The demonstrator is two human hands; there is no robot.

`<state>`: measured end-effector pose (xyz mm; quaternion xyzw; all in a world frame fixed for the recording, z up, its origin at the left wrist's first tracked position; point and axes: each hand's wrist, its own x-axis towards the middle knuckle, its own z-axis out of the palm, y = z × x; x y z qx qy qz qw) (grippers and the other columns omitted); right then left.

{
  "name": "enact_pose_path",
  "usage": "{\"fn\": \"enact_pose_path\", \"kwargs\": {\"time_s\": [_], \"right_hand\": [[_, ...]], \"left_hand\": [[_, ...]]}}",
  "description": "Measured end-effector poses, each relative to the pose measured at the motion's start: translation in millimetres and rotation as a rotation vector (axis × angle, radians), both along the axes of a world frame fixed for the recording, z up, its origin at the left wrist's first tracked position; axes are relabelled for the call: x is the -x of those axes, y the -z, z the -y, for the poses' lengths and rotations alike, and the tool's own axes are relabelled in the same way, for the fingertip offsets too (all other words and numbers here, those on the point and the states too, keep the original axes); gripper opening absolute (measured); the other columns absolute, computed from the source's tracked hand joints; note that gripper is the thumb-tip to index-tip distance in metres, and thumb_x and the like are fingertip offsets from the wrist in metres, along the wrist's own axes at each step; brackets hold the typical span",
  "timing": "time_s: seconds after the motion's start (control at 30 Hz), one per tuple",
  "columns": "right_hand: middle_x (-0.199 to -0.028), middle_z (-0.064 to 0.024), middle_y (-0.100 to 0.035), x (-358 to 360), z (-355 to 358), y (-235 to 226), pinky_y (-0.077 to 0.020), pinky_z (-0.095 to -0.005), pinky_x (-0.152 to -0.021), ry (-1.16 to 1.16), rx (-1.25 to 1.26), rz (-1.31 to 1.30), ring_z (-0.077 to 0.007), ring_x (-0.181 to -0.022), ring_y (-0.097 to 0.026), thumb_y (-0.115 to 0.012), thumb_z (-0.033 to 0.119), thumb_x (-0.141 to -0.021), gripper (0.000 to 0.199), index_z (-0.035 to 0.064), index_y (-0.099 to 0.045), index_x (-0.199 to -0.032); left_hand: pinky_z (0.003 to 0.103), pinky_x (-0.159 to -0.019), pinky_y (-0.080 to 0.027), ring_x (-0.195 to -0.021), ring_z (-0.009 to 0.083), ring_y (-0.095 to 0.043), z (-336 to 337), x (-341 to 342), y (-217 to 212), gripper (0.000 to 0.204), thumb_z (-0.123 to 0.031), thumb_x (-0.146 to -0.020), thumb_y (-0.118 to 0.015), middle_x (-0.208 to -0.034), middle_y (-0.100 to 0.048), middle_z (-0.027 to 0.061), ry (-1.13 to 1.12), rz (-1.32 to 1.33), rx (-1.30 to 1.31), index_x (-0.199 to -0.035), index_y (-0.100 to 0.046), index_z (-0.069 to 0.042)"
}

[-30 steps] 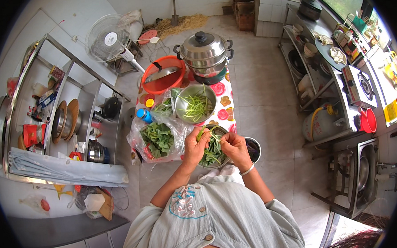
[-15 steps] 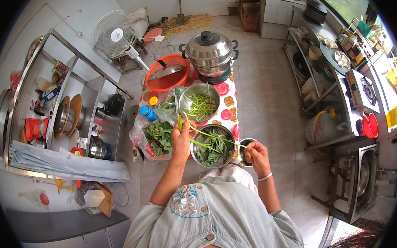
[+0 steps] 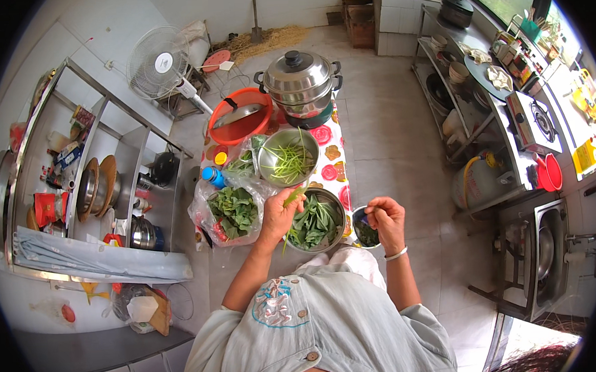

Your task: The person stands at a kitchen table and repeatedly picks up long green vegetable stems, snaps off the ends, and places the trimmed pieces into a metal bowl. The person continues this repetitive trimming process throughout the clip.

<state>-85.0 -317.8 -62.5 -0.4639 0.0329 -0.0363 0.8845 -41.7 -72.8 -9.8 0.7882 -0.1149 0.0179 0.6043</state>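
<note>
My left hand (image 3: 277, 217) is closed around a few green vegetable stems (image 3: 294, 196), at the left rim of a metal bowl (image 3: 344, 225) of loose green leaves (image 3: 311, 224). My right hand (image 3: 391, 223) pinches its fingers together above a small container (image 3: 355, 214) with dark green bits inside; what they hold, if anything, is too small to make out. Beyond the leaf bowl, another metal bowl (image 3: 319, 144) contains cut green stems (image 3: 288, 161). To the left of my left hand, leafy greens (image 3: 234, 213) fill a clear plastic bag (image 3: 199, 211).
Farther back on the table stand an orange basin (image 3: 244, 129) with a metal lid in it and a lidded steamer pot (image 3: 300, 81). A blue-capped bottle (image 3: 211, 176) is by the bag. A fan (image 3: 163, 65), a left shelf rack (image 3: 134, 151) and a gas stove (image 3: 534, 123) surround the table.
The long stem stretched between my hands no longer spans them. My right hand has risen slightly above the small container. The view has shifted a little.
</note>
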Motion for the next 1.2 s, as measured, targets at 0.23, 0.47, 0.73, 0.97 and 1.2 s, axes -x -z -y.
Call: {"fn": "enact_pose_path", "kwargs": {"time_s": [0.23,0.47,0.73,0.97,1.2], "right_hand": [[-0.071,-0.0049,-0.057,-17.1,-29.4,-60.7,-0.0420,-0.0216,-0.049,-0.003,0.794,0.410,-0.0098,-0.057,-0.053,-0.059,-0.001,-0.078,0.008,-0.0016,-0.060,-0.086],[-0.070,-0.0142,-0.058,-19.9,-29.5,-57.4,-0.0469,-0.0373,-0.057,-0.035,1.069,0.519,-0.0316,-0.062,-0.058,-0.060,0.004,-0.074,0.004,0.0012,-0.059,-0.077],[-0.063,-0.0105,-0.056,-16.6,-19.7,-44.5,-0.0424,-0.0301,-0.049,-0.448,0.823,0.311,-0.0183,-0.052,-0.053,-0.053,0.004,-0.077,0.005,-0.0002,-0.056,-0.078],[-0.064,0.0009,-0.048,-5.3,-26.0,-9.5,-0.0284,-0.0179,-0.041,-0.755,-0.057,-0.065,-0.0050,-0.047,-0.038,-0.053,0.013,-0.088,0.013,0.0024,-0.052,-0.081],[-0.063,0.0015,-0.046,1.9,-49.4,-4.2,-0.0258,-0.0184,-0.040,-0.630,-0.208,-0.108,-0.0038,-0.046,-0.035,-0.054,0.016,-0.088,0.015,0.0039,-0.051,-0.080]], "left_hand": [[0.028,-0.052,-0.043,-0.055,0.0161,-0.056,13.3,11.0,-14.8,0.012,0.000,-0.075,-0.054,-0.062,-0.057,0.0089,0.236,0.040,-0.266,-0.086,-0.060,-0.001],[0.029,-0.052,-0.043,-0.056,0.0188,-0.057,7.0,12.4,-13.7,0.011,-0.001,-0.073,-0.059,-0.065,-0.058,0.0098,0.314,-0.013,-0.233,-0.084,-0.060,0.000],[0.026,-0.056,-0.047,-0.062,0.0142,-0.060,-2.0,9.3,-11.9,0.018,0.001,-0.071,-0.058,-0.071,-0.062,0.0089,0.471,-0.028,-0.257,-0.088,-0.061,0.000],[0.029,-0.057,-0.047,-0.066,0.0231,-0.060,8.8,8.6,-6.5,0.022,0.003,-0.062,-0.062,-0.073,-0.060,0.0099,0.525,0.369,-0.440,-0.083,-0.062,-0.003],[0.026,-0.061,-0.047,-0.070,0.0172,-0.060,20.3,18.8,3.0,0.015,0.006,-0.068,-0.063,-0.075,-0.060,0.0079,0.340,0.214,-0.077,-0.081,-0.062,-0.001]]}}
